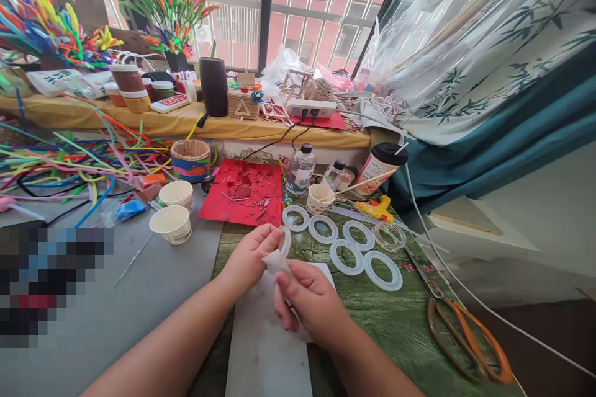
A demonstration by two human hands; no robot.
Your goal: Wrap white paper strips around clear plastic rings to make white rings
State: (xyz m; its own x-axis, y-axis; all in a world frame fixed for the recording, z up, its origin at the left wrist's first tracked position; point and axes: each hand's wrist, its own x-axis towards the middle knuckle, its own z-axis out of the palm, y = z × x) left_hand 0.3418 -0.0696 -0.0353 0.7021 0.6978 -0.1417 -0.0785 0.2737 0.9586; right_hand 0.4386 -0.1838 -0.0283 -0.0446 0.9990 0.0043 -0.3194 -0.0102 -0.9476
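Between the fingertips of my left hand (254,254) a pale translucent ring (285,240) is pinched, standing on edge. My right hand (314,298) grips a crumpled white tissue (278,262) and presses it against the ring's lower side. Both hands are above a light grey board (265,353) on the dark green tabletop. Right of them lie several translucent ring molds (382,271) and a stack of thin clear rings (390,236). Part of the tissue is hidden inside my right hand.
A red sheet (242,195) with dark residue lies behind my hands. Paper cups (170,224), a paper cup with a stick (320,198), a clear bottle (300,170) and a yellow glue gun (376,208) stand around. Large scissors (465,335) rest at the right edge beside a white cable (459,285).
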